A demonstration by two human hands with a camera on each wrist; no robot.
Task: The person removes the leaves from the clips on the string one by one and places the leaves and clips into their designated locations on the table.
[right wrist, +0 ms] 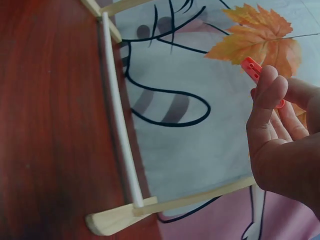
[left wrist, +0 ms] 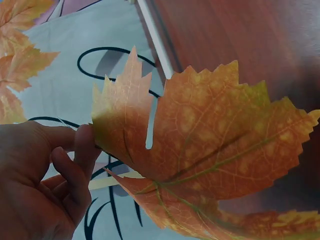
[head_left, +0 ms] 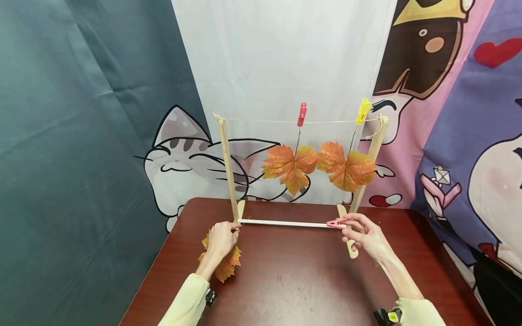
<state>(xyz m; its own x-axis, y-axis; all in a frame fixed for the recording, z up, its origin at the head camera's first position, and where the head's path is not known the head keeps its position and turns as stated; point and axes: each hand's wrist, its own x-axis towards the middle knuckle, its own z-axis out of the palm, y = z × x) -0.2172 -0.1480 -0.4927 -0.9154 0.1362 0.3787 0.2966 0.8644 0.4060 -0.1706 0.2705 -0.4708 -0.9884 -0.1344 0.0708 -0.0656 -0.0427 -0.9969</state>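
My left hand [head_left: 222, 237] pinches an orange-yellow artificial maple leaf [left wrist: 210, 135] near its stem, to the front left of a wooden stand [head_left: 227, 167]. The leaf's blade hangs below that hand, partly hidden by it in the head view. In front of the stand's right post, my right hand [head_left: 364, 235] holds a pinkish-red clothespin [head_left: 336, 223] between thumb and fingers, its tip pointing left. Across the top of the stand runs a thin string [head_left: 261, 121]. From it hang two similar leaves, one by a red clothespin [head_left: 302, 114], the other by a yellow clothespin [head_left: 364, 111].
A white bar [head_left: 285, 223] joins the stand's posts low down, and wooden feet [head_left: 352, 249] rest on the reddish-brown table [head_left: 285, 280]. Behind stands a printed cloth [head_left: 285, 54] with cartoon animals. The table's left edge lies near my left forearm.
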